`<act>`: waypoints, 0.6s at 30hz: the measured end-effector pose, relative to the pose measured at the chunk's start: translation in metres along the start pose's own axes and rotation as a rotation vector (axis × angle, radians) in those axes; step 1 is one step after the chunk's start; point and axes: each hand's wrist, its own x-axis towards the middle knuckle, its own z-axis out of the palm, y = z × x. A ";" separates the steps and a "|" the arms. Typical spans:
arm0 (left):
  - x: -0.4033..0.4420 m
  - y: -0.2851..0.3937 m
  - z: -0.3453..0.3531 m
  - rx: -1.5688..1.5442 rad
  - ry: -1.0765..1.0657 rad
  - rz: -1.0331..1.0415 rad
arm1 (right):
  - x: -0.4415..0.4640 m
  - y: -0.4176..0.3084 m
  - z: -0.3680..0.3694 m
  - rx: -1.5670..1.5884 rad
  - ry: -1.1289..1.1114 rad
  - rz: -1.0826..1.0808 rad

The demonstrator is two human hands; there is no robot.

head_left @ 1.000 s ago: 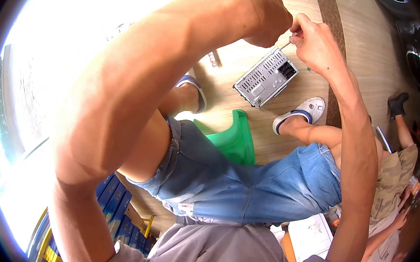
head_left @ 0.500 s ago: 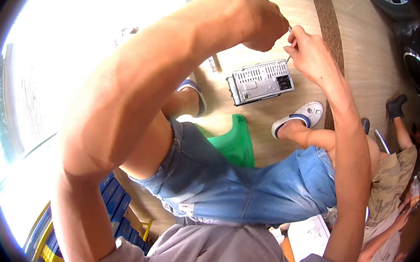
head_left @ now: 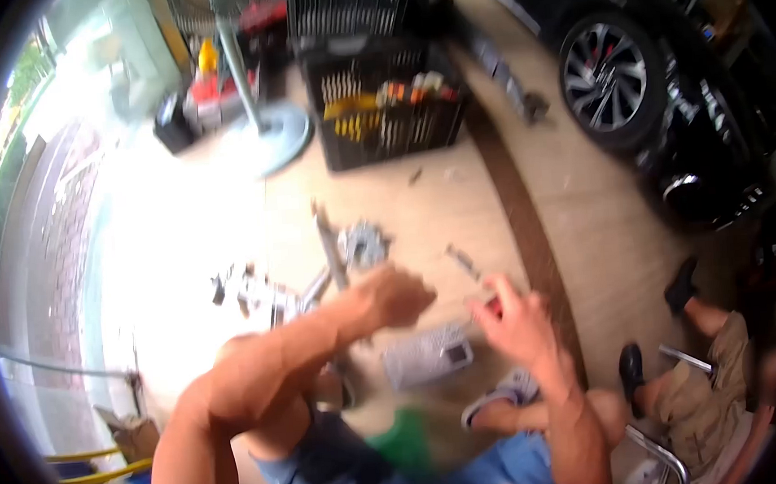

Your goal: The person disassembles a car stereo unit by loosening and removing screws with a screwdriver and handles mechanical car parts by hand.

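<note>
My right hand (head_left: 520, 327) is raised above the right end of a silver car stereo (head_left: 427, 356), its thumb and fingers closed around a small red thing (head_left: 494, 306). That looks like a tool handle, but blur hides its exact kind. To the left, my left hand (head_left: 398, 297) hangs over the stereo's far side with curled fingers. Whatever they may hold is hidden. Neither hand touches the stereo, which rests on the floor between my feet. Just beyond my right fingertips appears a narrow metal piece (head_left: 463, 262); whether it joins the red thing cannot be told.
Metal parts (head_left: 363, 244) and a bracket (head_left: 270, 295) lie ahead. Further off stand a black crate (head_left: 390, 138) and a fan base (head_left: 277, 137). A black car's wheel (head_left: 606, 78) is at right. A green stool (head_left: 407, 443) is beneath me; a seated person (head_left: 709, 390) is nearby.
My view has tilted up and forward, bringing the crate, fan base and car into sight. My hands have drawn apart from each other. A red thing now shows in my right hand.
</note>
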 end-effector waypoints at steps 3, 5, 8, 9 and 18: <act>0.005 0.022 -0.012 -0.058 0.048 0.135 | -0.010 0.001 -0.015 0.052 0.123 -0.116; 0.008 0.035 -0.015 -0.100 0.084 0.218 | -0.011 0.002 -0.025 0.051 0.219 -0.179; 0.015 0.052 -0.001 -0.169 0.243 0.309 | -0.012 -0.002 -0.044 0.039 0.319 -0.209; 0.018 0.056 0.006 -0.200 0.274 0.289 | -0.013 -0.003 -0.049 0.040 0.331 -0.210; 0.000 0.097 -0.026 -0.807 0.290 0.155 | -0.025 -0.010 -0.063 0.019 0.461 -0.340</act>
